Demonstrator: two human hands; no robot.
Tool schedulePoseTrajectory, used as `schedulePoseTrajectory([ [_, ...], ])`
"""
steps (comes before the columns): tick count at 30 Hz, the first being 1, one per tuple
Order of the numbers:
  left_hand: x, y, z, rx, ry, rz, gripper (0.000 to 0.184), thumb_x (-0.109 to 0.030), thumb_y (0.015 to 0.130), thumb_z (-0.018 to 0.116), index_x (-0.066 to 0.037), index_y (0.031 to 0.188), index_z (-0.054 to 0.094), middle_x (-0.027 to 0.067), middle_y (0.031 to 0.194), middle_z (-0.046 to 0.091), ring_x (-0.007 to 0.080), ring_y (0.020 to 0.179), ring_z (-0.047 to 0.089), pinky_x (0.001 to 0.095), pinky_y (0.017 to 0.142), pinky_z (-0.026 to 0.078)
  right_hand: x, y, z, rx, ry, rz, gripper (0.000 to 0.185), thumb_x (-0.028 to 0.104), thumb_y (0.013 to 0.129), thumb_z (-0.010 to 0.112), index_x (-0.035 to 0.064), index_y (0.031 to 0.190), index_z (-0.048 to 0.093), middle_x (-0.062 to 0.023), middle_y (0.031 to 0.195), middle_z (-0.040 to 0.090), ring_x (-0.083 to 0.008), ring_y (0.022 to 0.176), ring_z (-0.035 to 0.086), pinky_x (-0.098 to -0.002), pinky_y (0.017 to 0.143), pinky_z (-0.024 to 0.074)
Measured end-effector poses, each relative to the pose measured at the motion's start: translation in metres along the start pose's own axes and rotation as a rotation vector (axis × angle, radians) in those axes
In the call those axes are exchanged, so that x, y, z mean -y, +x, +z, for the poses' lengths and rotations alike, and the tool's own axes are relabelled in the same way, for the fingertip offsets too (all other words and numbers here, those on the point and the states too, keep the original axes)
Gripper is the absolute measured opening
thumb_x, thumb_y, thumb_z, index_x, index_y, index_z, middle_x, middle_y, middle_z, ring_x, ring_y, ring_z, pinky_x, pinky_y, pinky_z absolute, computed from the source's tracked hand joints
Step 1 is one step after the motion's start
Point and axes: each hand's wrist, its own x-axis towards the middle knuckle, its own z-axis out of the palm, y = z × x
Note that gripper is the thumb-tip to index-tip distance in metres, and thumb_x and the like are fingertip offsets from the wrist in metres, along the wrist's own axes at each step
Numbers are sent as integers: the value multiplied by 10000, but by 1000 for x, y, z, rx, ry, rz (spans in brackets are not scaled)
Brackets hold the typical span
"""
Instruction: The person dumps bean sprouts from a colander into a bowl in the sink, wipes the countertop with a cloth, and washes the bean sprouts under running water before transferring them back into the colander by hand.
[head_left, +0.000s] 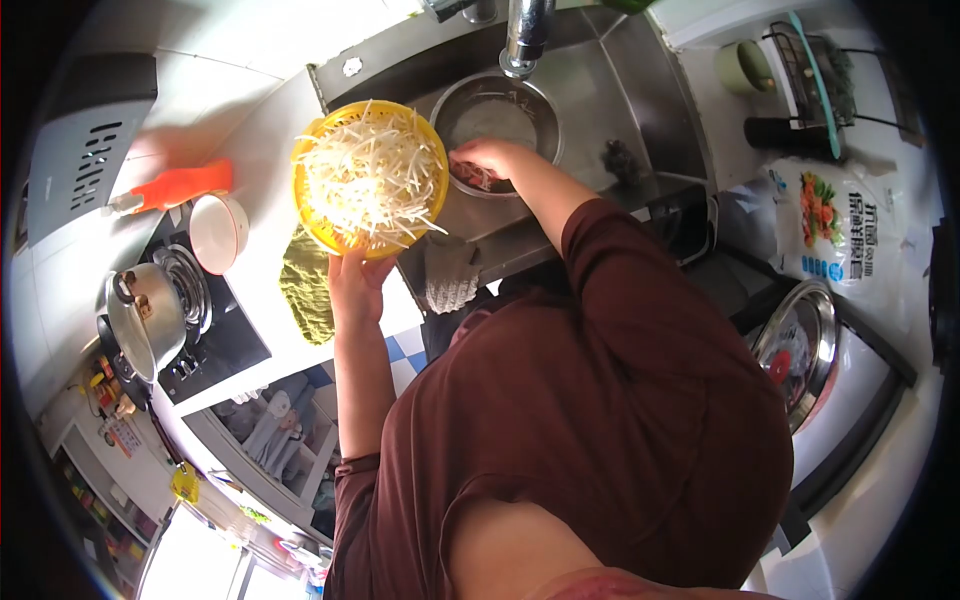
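My left hand (pixel 355 285) grips the near edge of a yellow basket (pixel 299 205), which is heaped with pale bean sprouts (pixel 370 175). The basket is held over the left edge of the sink (pixel 625 75). In the sink stands a round metal bowl (pixel 548 105) with what looks like water and a few thin strands inside. My right hand (pixel 485 158) reaches to the bowl's near left side, its fingers bent. Something reddish shows below these fingers; what they hold is too small and shaded to tell.
A tap (pixel 525 40) hangs above the bowl. A dark clump (pixel 622 160) lies in the sink's right part. A green cloth (pixel 307 285), white bowl (pixel 218 232), orange bottle (pixel 185 187) and pot (pixel 145 310) stand left. A printed bag (pixel 840 220) and metal lid (pixel 828 345) lie right.
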Motion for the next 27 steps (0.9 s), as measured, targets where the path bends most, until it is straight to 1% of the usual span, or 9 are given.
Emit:
schedulePoseTrajectory([
  [5, 4, 6, 0, -27, 54, -10, 489, -38, 833, 437, -81, 1313, 348, 144, 1169, 530, 294, 945, 623, 374, 750, 558, 11, -17, -4, -13, 75, -1, 168, 278, 857, 620, 113, 887, 620, 13, 772, 598, -101, 715, 586, -267, 570, 482],
  [9, 7, 9, 12, -6, 96, -9, 487, -50, 837, 442, -108, 1312, 349, 132, 1167, 537, 280, 933, 627, 347, 741, 543, 52, -81, 3, -286, -43, -156, 161, 272, 856, 618, 112, 877, 619, 22, 789, 601, -91, 704, 581, -259, 603, 477],
  [12, 13, 16, 18, 33, 119, -16, 476, -55, 848, 425, -110, 1313, 341, 125, 1173, 538, 276, 941, 624, 356, 752, 539, 93, -142, 26, -399, -117, -371, 150, 250, 869, 621, 108, 918, 628, 8, 860, 634, -86, 790, 596, -234, 634, 474],
  [15, 20, 21, 31, 36, 125, -33, 438, -70, 863, 405, -105, 1295, 344, 129, 1167, 541, 265, 931, 624, 344, 730, 545, 111, -175, 57, -541, -372, -812, 215, 266, 863, 616, 54, 895, 630, -51, 828, 640, -163, 768, 634, -300, 685, 498],
  [20, 33, 32, 48, 57, 143, -70, 402, -83, 864, 417, -105, 1264, 377, 121, 1147, 554, 249, 927, 621, 328, 724, 541, 124, -196, 117, -708, -816, -1212, 123, 159, 811, 621, 66, 888, 596, -121, 864, 600, -297, 823, 600, -389, 725, 487],
  [21, 32, 29, 54, 74, 143, -75, 385, -92, 866, 423, -108, 1249, 390, 110, 1131, 561, 228, 895, 621, 313, 700, 535, 118, -190, 126, -711, -936, -1211, 127, 145, 789, 632, 84, 879, 567, -108, 913, 583, -302, 877, 572, -402, 742, 472],
  [22, 33, 29, 55, 86, 161, -81, 405, -82, 868, 405, -110, 1270, 373, 111, 1145, 554, 228, 899, 621, 314, 698, 535, 112, -187, 127, -614, -1096, -1068, 240, 171, 789, 636, 126, 1018, 583, -109, 1049, 574, -324, 1033, 534, -432, 845, 439],
  [24, 34, 32, 57, 110, 199, -89, 444, -62, 872, 369, -114, 1312, 340, 113, 1172, 538, 228, 907, 620, 316, 695, 537, 102, -194, 138, -811, -1325, -1102, 461, 182, 775, 654, 182, 1216, 521, -121, 1199, 523, -329, 1144, 477, -481, 894, 395],
  [27, 38, 34, 53, 101, 210, -112, 448, -70, 869, 381, -112, 1312, 337, 110, 1167, 538, 224, 904, 620, 314, 698, 535, 99, -201, 139, -730, -1362, -965, 521, 244, 799, 633, 205, 1294, 476, -118, 1253, 515, -320, 1270, 382, -543, 1003, 277],
])
